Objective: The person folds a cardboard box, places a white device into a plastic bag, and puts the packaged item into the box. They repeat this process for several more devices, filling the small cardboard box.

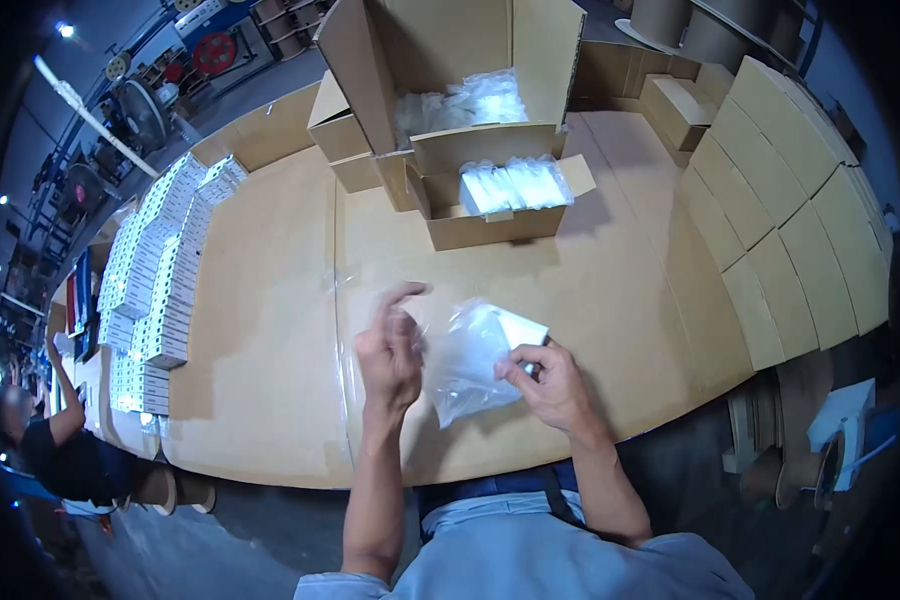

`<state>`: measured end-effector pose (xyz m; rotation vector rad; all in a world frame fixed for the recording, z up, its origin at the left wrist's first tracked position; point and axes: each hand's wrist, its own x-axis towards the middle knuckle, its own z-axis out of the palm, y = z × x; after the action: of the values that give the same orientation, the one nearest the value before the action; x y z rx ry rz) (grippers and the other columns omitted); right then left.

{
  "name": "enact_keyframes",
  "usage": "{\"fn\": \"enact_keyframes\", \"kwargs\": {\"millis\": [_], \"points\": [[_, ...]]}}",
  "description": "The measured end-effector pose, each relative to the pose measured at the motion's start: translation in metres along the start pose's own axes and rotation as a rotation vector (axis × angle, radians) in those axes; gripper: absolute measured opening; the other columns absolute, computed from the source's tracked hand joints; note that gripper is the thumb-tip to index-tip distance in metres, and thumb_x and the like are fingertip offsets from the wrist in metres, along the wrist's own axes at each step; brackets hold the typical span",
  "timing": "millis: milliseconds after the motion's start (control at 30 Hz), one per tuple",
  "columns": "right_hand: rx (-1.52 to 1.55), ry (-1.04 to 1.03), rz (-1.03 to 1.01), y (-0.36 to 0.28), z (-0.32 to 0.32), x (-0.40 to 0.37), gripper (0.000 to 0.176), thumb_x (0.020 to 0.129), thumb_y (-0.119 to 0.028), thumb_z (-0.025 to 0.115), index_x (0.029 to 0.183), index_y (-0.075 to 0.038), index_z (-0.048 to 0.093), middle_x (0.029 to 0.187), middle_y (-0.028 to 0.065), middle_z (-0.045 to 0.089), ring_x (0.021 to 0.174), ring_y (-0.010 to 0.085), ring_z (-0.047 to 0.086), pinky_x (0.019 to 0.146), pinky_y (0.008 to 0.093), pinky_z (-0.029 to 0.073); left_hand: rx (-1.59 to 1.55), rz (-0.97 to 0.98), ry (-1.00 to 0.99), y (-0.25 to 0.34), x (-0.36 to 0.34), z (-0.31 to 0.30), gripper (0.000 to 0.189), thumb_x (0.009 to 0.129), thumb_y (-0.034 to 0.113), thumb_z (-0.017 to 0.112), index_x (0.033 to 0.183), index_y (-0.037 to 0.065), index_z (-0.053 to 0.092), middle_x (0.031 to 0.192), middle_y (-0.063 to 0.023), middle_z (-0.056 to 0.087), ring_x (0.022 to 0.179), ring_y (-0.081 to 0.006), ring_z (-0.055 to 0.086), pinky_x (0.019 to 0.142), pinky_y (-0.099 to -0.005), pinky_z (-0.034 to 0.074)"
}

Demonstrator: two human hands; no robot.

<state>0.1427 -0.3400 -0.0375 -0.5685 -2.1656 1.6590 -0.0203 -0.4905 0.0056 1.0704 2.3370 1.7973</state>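
Observation:
My right hand [548, 385] pinches a clear plastic bag [467, 375] between thumb and fingers. Inside or against the bag, a flat white box [520, 330] shows at its upper right corner; how far it sits in the bag is hard to tell. Just left of the bag is my left hand [390, 350], slightly blurred, its index finger stretched out and the others partly curled. It appears to hold nothing. Beyond both hands stands an open cardboard box [495, 232] with a row of plastic-wrapped white packs [515, 187] in it.
A larger open carton [450, 45] with plastic bags [470, 100] stands behind. Stacked white boxes [165, 270] line the table's left side, and closed brown cartons [790, 230] rise on the right. Brown cardboard [260, 370] covers the table. Another person [65, 440] is at far left.

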Motion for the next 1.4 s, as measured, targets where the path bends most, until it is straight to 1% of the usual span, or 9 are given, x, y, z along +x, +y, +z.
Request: {"fn": "enact_keyframes", "kwargs": {"millis": [100,200,400,533,667,833,1000,1100,1400], "points": [[0.030,0.153,-0.008,-0.004,0.004,-0.001,0.022,0.090,-0.026,0.078,0.091,-0.004,0.076,0.074,0.0066,0.058,0.061,0.0119,0.048,0.055,0.0294,0.040,-0.327,-0.020,0.431,-0.011,-0.008,0.009,0.030,0.102,0.022,0.056,0.121,0.001,0.044,0.103,-0.0044,0.049,0.096,-0.0155,0.054,0.087,-0.0307,0.045],[0.036,0.263,-0.037,0.003,0.011,0.002,0.022,0.091,-0.025,0.077,0.092,-0.004,0.075,0.076,0.0058,0.058,0.061,0.0103,0.047,0.054,0.0281,0.040,-0.287,-0.056,0.201,-0.019,-0.043,0.021,0.038,0.098,0.013,0.062,0.126,0.003,0.039,0.110,-0.0070,0.052,0.093,-0.0155,0.057,0.083,-0.0298,0.049],[0.056,0.345,-0.042,-0.001,0.019,-0.001,0.022,0.093,-0.023,0.076,0.093,-0.001,0.074,0.084,0.0056,0.059,0.065,0.0083,0.048,0.054,0.0253,0.040,-0.646,-0.516,0.002,-0.003,-0.061,0.025,0.049,0.091,-0.011,0.056,0.131,0.004,0.032,0.117,-0.0140,0.057,0.097,-0.0145,0.062,0.077,-0.0240,0.053],[0.126,0.393,-0.109,0.008,0.022,-0.003,0.023,0.093,-0.021,0.076,0.093,0.001,0.072,0.088,0.0067,0.060,0.067,0.0091,0.051,0.056,0.0245,0.044,-0.718,-0.401,0.080,-0.014,-0.066,0.019,0.061,0.089,-0.012,0.055,0.140,0.005,0.027,0.113,-0.0126,0.058,0.100,-0.0153,0.061,0.090,-0.0283,0.051],[0.111,0.381,-0.138,0.012,0.026,-0.006,0.022,0.093,-0.019,0.076,0.093,0.002,0.071,0.090,0.0069,0.061,0.070,0.0099,0.055,0.059,0.0242,0.047,-0.591,-0.369,-0.133,-0.007,-0.057,0.012,0.077,0.084,-0.003,0.074,0.145,0.004,0.028,0.121,-0.0145,0.059,0.110,-0.0204,0.060,0.099,-0.0329,0.048],[0.234,0.169,-0.054,0.008,0.026,-0.013,0.014,0.095,-0.010,0.071,0.095,0.003,0.069,0.093,0.0073,0.064,0.080,0.0117,0.060,0.067,0.0256,0.050,-0.376,-0.298,-0.104,-0.011,-0.039,0.018,0.045,0.080,0.007,0.086,0.114,-0.002,0.058,0.101,-0.0092,0.069,0.094,-0.0145,0.066,0.084,-0.0306,0.054],[0.162,0.352,-0.382,-0.011,-0.021,0.006,0.032,0.096,0.004,0.059,0.127,-0.003,0.053,0.118,0.0141,0.057,0.106,0.0193,0.056,0.095,0.0316,0.047,-0.222,-0.156,-0.137,-0.005,-0.048,0.010,0.042,0.079,0.002,0.085,0.107,0.002,0.055,0.096,-0.0084,0.068,0.093,-0.0148,0.068,0.081,-0.0276,0.056],[0.300,0.323,-0.639,-0.036,-0.040,0.020,0.040,0.094,0.008,0.059,0.129,-0.005,0.048,0.123,0.0149,0.051,0.109,0.0209,0.053,0.096,0.0340,0.047,-0.189,-0.100,-0.144,-0.010,-0.055,0.012,0.043,0.078,0.003,0.086,0.107,0.001,0.054,0.093,-0.0098,0.070,0.087,-0.0157,0.070,0.079,-0.0293,0.060],[0.170,0.031,-0.724,-0.065,-0.045,0.022,0.030,0.075,0.018,0.061,0.096,-0.004,0.063,0.101,0.0139,0.057,0.091,0.0192,0.056,0.080,0.0303,0.048,-0.091,-0.067,-0.122,-0.004,-0.053,0.014,0.043,0.080,0.005,0.085,0.108,0.001,0.054,0.091,-0.0110,0.072,0.086,-0.0167,0.072,0.077,-0.0299,0.061]]}}
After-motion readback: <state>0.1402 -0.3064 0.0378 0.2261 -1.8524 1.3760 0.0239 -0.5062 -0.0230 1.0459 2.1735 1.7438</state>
